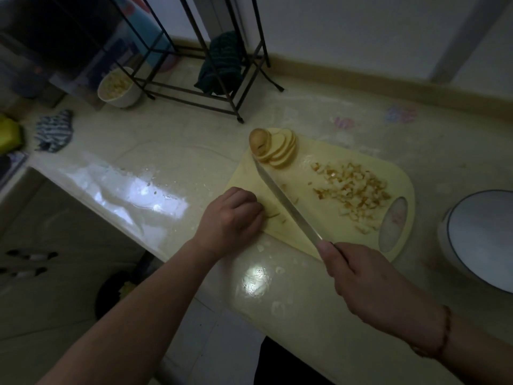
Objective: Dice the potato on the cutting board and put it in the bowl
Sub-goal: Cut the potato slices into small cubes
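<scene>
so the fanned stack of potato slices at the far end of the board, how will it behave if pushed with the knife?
The potato slices lean on each other, so they will probably slide apart rather than move together. Cut faces look wet, so likely slippery on the cutting board. The rounded end piece may tip or roll.

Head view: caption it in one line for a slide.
Right hand holds a knife on the cutting board, left hand steadying potato beside slices and dice.

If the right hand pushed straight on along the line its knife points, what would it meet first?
Most likely the fanned potato slices at the cutting board's far end. The right hand grips the knife, whose tip already lies beside them; depth is hard to judge, so it may be touching.
</scene>
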Tool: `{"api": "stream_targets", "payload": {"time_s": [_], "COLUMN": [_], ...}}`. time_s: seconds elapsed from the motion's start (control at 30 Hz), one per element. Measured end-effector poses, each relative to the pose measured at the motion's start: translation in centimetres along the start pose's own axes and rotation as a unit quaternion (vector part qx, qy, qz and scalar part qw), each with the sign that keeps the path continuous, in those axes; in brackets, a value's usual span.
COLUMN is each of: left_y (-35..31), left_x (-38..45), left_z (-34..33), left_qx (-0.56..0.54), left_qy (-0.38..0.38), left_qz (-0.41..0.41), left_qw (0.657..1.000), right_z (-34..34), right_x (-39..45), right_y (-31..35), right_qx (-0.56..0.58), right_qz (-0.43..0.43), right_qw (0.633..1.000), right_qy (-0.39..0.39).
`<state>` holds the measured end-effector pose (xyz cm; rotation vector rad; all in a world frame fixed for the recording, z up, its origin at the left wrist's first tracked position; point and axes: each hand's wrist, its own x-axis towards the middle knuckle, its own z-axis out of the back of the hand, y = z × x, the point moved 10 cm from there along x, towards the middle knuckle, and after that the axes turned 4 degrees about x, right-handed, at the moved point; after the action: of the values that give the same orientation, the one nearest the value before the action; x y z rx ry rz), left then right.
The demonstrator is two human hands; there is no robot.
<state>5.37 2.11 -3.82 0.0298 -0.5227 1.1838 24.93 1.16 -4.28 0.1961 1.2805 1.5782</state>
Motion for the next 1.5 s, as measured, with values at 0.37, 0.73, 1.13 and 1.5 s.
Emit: {"api": "stream_targets", "payload": {"time_s": [0.37, 0.73, 1.13, 1.5], "left_y": [1.6, -1.4, -0.6, -1.8], "left_x": [-0.2, 0.3, 0.1, 0.3], "left_z": [-0.5, -0.9, -1.4, -0.7], "left_qx": [-0.033, -0.009, -0.021, -0.029], "left_qy": [-0.006, 0.011, 0.023, 0.006], "left_qz": [0.094, -0.032, -0.014, -0.033], "left_qw": [0.995, 0.999, 0.999, 0.999], "right_z": [0.1, -1.4, 1.7, -0.6], "right_x": [0.5, 1.1, 0.6, 0.6], "right_y": [-1.3, -3.3, -5.1, 0.0], "right_qx": [0.048, 0.142, 0.156, 0.008], "right_qz": [-0.058, -0.132, -0.137, 0.005], "right_qw": [0.996, 0.975, 0.976, 0.999], "right_qy": [0.040, 0.107, 0.071, 0.042]}}
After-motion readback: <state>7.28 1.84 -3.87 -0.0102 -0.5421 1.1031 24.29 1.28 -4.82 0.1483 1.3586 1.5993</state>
